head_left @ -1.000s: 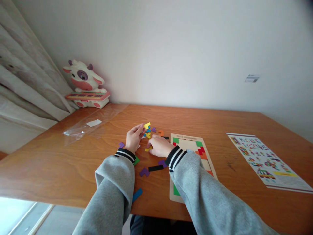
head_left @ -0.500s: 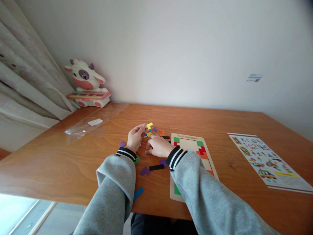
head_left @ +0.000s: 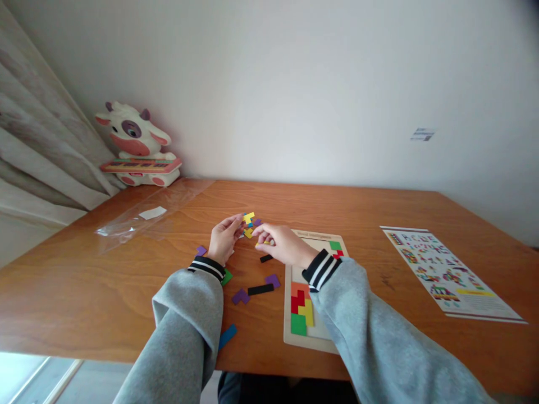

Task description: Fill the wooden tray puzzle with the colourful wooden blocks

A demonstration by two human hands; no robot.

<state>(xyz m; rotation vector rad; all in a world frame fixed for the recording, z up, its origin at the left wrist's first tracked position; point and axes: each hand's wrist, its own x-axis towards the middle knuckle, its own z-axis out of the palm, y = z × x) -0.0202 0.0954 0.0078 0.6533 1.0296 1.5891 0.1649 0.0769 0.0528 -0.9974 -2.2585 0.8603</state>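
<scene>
Comparing views, we found the right hand (head_left: 278, 244) lifted off the table (head_left: 362, 210) and nearer the puzzle board (head_left: 287, 311), thumb and fingers pinching a yellow tile (head_left: 265, 243); both hands were thus occupied. The left hand (head_left: 224, 238) pinched a second yellow tile (head_left: 249, 217), farther left. A long black bar (head_left: 260, 289) lay left of the board. The right sleeve (head_left: 349, 283) blocked our view of the board's middle.

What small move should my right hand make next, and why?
I'd probably carry the yellow piece that your right hand seems to be pinching over to the puzzle board: the board lies right below that arm and shows pale bare space beside its fitted green block. Your left hand holds another yellow piece, which can likely wait.
</scene>
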